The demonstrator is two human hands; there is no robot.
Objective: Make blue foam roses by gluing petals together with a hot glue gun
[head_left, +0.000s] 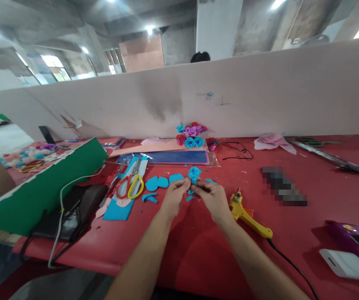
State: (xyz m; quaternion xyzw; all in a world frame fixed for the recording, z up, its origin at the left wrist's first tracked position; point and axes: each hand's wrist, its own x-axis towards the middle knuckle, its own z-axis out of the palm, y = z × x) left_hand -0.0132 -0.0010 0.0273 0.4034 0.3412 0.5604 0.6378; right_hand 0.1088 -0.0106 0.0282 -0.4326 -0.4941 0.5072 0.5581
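Both of my hands meet over the red table (198, 241) and pinch a small blue foam rose (194, 173) between them. My left hand (175, 196) grips it from the left with curled fingers. From the right, my right hand (212, 198) holds the base of the same flower. Loose blue foam petals (160, 182) lie just left of and beneath my hands. A yellow glue gun (248, 214) rests right beside my right wrist.
Red and yellow scissors (130, 186) lie on blue foam sheets at left. Finished foam roses (191, 135) stand by the white partition (260, 96). A green board (42, 183) and a black pouch sit left; a purple tool (351, 237) and a white box sit at right.
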